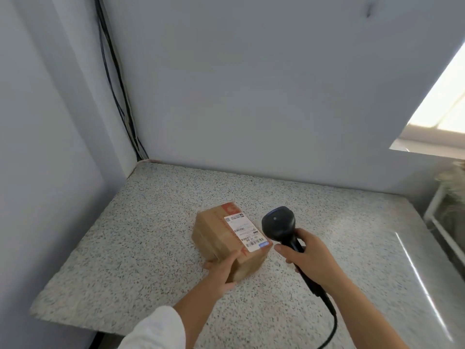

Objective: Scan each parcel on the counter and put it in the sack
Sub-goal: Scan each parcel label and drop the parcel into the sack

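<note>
The parcel (230,239) sits mid-tabletop (141,222), left hand (221,269) gripping its near corner. Just right of it, the right hand (305,255) clutches the scanner (279,225), aimed off the label (247,233); it may misread.

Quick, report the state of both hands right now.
Left hand: grips the near end of the brown cardboard parcel.
Right hand: holds the black handheld barcode scanner by its handle.
</note>
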